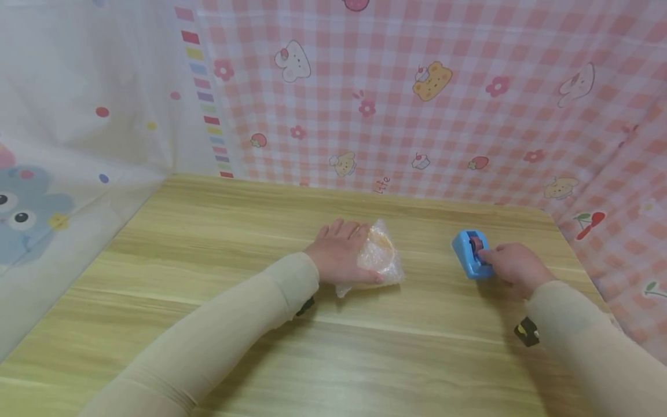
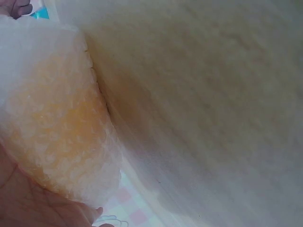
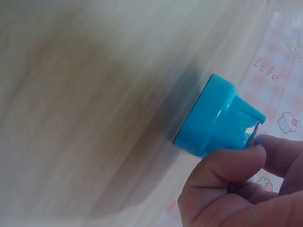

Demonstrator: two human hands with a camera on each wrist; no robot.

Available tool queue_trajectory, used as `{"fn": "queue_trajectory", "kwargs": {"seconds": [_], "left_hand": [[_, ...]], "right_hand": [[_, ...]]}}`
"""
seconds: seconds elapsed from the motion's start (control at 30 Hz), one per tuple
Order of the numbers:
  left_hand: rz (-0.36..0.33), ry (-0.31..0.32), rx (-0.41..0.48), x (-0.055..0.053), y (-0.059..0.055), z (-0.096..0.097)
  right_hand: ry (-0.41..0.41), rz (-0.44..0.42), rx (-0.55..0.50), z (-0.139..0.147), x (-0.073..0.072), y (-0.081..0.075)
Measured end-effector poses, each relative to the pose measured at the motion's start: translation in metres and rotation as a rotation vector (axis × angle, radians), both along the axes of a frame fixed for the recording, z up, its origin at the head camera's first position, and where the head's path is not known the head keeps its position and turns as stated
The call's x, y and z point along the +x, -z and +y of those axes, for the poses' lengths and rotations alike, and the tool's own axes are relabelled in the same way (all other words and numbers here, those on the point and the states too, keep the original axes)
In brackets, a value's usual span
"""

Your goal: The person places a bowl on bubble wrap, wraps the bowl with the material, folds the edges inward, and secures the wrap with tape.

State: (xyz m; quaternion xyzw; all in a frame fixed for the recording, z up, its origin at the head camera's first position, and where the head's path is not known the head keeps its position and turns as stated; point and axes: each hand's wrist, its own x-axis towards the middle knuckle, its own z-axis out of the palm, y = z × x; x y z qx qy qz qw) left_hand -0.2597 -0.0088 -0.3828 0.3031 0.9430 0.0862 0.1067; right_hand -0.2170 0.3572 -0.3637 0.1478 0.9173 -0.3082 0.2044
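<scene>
From where I sit, this is a table corner walled in with childish hangings; whether it lies in a home or a studio, I can't tell. At twelve o'clock I have a pink checked hanging printed with cupcakes, strawberries, flowers and a bear. A similar checked hanging closes off three o'clock. At ten, a pale, dotted hanging carries a big blue cartoon figure. The table is wood-grained, and the dispenser at four o'clock suits a desk.
</scene>
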Motion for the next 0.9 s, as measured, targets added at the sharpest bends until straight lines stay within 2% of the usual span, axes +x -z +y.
{"fn": "queue_trajectory", "kwargs": {"seconds": [0.4, 0.67, 0.9], "left_hand": [[-0.002, 0.001, 0.003, 0.0005, -0.0006, 0.0], [0.002, 0.0, -0.003, 0.0004, -0.0002, 0.0005], [-0.001, -0.002, -0.004, 0.001, -0.0006, 0.0011]], "right_hand": [[0.096, -0.002, -0.157, -0.0007, 0.0004, 0.0018], [0.109, -0.001, -0.26, -0.0009, 0.001, 0.0022], [0.108, -0.002, -0.273, -0.0042, 0.0027, -0.0008]]}}
